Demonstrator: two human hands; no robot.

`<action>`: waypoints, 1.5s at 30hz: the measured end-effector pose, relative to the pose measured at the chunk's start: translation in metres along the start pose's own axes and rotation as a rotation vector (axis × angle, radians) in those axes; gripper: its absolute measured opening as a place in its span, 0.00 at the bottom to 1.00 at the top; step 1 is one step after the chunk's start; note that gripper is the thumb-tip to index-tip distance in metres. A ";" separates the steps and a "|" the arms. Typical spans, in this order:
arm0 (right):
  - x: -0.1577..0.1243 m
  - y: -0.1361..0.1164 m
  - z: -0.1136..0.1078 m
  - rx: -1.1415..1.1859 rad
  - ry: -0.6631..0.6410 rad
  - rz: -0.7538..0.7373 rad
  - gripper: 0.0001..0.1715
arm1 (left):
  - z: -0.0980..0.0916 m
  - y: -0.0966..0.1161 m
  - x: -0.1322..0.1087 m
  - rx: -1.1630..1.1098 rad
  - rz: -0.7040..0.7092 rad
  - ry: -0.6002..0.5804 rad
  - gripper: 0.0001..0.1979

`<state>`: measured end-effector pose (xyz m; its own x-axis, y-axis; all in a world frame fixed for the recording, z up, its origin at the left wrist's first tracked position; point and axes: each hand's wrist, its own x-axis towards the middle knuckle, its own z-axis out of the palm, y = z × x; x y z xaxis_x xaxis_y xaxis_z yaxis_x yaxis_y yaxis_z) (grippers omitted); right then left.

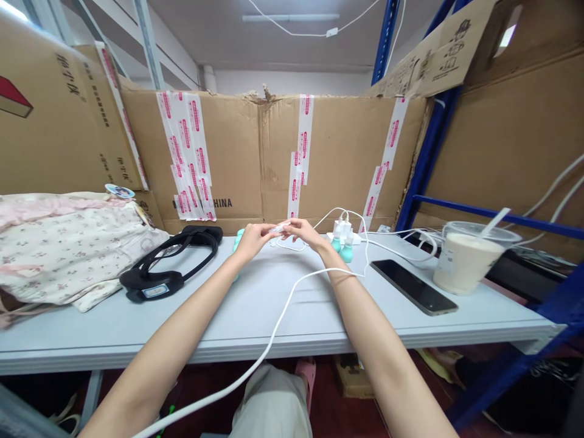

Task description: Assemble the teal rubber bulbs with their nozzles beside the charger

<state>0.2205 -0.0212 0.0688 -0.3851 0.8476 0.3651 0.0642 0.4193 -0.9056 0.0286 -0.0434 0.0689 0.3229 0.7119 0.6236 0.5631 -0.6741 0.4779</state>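
Note:
Above the far part of the grey table (283,316), my left hand (253,239) and my right hand (305,232) meet, their fingers pinched on a small, clear, whitish piece (279,227). It is too small to name and partly covered by the fingertips. A mint-green item (239,237) stands just behind my left hand, mostly hidden by it. Right of my right hand are two small mint-green bottle-shaped pieces (346,250), close to a white charger plug (343,229). A white cable (276,331) runs across my right forearm and down toward me.
On the left lie a black headset (155,281) and a floral cloth bag (68,249). A phone (413,286) and a lidded cup with a straw (468,261) are on the right. Taped cardboard (237,152) walls the back; a blue post (429,146) rises at right.

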 end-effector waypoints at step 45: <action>0.011 0.032 0.020 0.429 0.340 0.023 0.16 | 0.000 -0.036 0.001 0.443 0.035 -0.188 0.17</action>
<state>0.1996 -0.0050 0.0400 -0.0645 0.9422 0.3289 -0.3394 0.2892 -0.8951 0.0085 -0.0185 0.0523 0.4563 0.7409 0.4928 0.8060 -0.5788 0.1240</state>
